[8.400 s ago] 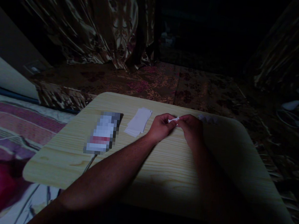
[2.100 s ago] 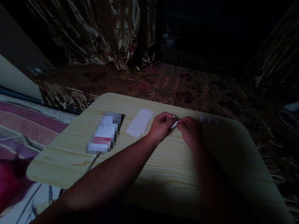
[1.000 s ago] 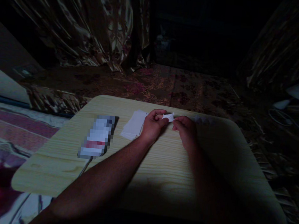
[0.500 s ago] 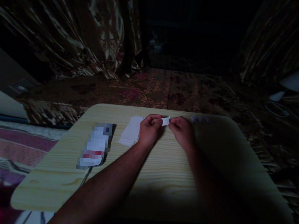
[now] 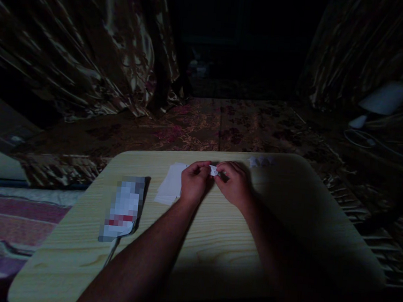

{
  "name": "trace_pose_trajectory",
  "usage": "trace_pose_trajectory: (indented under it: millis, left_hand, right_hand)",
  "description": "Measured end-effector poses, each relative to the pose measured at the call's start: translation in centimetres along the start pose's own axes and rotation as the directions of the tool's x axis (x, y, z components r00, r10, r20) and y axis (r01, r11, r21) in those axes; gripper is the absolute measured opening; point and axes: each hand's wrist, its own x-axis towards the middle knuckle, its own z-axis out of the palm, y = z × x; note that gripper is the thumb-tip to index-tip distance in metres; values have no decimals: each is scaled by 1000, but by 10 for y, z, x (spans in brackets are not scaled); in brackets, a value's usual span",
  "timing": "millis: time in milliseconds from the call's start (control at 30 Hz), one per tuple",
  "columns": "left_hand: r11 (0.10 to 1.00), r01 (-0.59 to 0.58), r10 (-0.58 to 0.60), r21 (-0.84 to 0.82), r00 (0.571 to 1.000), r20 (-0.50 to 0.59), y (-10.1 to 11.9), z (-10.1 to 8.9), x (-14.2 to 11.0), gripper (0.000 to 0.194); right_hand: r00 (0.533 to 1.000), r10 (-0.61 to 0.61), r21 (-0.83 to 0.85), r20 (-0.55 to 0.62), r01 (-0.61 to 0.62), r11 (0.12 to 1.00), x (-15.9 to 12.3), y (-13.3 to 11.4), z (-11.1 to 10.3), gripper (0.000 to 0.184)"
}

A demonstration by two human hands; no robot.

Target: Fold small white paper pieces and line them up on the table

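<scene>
A small folded piece of white paper (image 5: 213, 170) is pinched between my two hands above the far part of the wooden table (image 5: 214, 246). My left hand (image 5: 195, 181) grips its left end between thumb and fingers. My right hand (image 5: 233, 181) has its fingertips closed on the right end. Just left of my left hand lie several flat white paper sheets (image 5: 170, 183), partly hidden by that hand. Beyond my right hand, near the far edge, stand several small folded white paper pieces (image 5: 261, 162), dim in shadow.
On the table's left lies a phone-like object (image 5: 124, 210), its screen blurred out, with a cable (image 5: 111, 252) running toward me. A lamp with a pale shade (image 5: 386, 97) stands at right on the patterned cloth. A striped bedcover (image 5: 14, 228) is at left, curtains behind.
The view has shifted slightly. My hands have drawn closer together, and the paper between them looks smaller and more folded, with my right fingers curled further over it.
</scene>
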Motion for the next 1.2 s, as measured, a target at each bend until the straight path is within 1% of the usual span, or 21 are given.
trace_pose_trajectory:
  millis: [233, 333, 400, 433, 467, 500, 533, 567, 633, 667, 733, 767, 833, 933, 1033, 1100, 1167, 1200]
  left_hand:
    - [1000, 10, -10, -17, 1000, 13, 2, -1, 0, 29]
    - [1000, 7, -6, -30, 1000, 23, 5, 0, 0, 35]
    - [999, -17, 17, -28, 1000, 7, 8, 1, -1, 38]
    - [999, -39, 39, -1, 999, -10, 9, 1, -2, 38]
    - [995, -74, 75, 63, 997, -17, 9, 0, -3, 36]
    - [979, -125, 131, 164, 991, -29, 10, -1, -5, 32]
    - [943, -179, 192, 279, 981, -22, 10, -2, -6, 28]
    - [887, -233, 246, 399, 969, 20, 10, -2, -8, 27]
    - [735, -338, 297, 588, 940, 169, 9, -3, -11, 25]
    - [656, -401, 305, 639, 916, 261, 9, -2, -12, 26]
    - [533, -525, 317, 664, 851, 419, 9, 1, -14, 30]
    - [483, -570, 317, 664, 821, 474, 10, 4, -15, 32]
    - [399, -624, 319, 672, 781, 536, 11, 9, -16, 34]
    - [315, -655, 315, 687, 755, 575, 11, 13, -17, 37]
    - [275, -669, 295, 691, 742, 602, 10, 14, -16, 39]
    - [260, -675, 295, 690, 736, 609, 8, 14, -15, 40]
    - [246, -682, 300, 689, 730, 615, 6, 13, -14, 40]
    - [242, -683, 303, 689, 728, 615, 5, 13, -13, 40]
  right_hand:
    - [1000, -7, 19, 23, 6, 1000, -1, 0, 0, 17]
    - [1000, 13, 18, 17, -13, 1000, -2, 0, 0, 15]
    - [999, 43, 15, -4, -43, 999, -2, 2, 1, 16]
    - [997, 67, 14, -23, -67, 998, -2, 4, 1, 16]
    - [995, 91, 10, -44, -91, 996, -1, 5, 1, 16]
    - [991, 117, 6, -66, -117, 993, 0, 8, 0, 15]
    - [985, 146, 1, -94, -147, 989, 1, 10, -1, 14]
    - [976, 179, -9, -123, -182, 983, 2, 13, -2, 13]
    - [951, 248, -44, -183, -260, 965, 4, 18, -7, 11]
    - [938, 279, -65, -205, -298, 952, 5, 20, -10, 13]
    - [914, 322, -96, -246, -354, 930, 5, 23, -15, 14]
    - [909, 329, -101, -255, -364, 926, 6, 23, -17, 14]
    - [899, 340, -107, -276, -381, 918, 6, 24, -19, 14]
    - [866, 389, -105, -313, -439, 892, 11, 24, -22, 17]
    - [830, 446, -102, -335, -503, 859, 18, 26, -32, 14]
    - [802, 500, -95, -327, -554, 827, 20, 32, -47, 9]
    - [789, 519, -117, -328, -580, 806, 20, 40, -68, 8]
    - [782, 516, -137, -348, -587, 798, 19, 45, -81, 8]
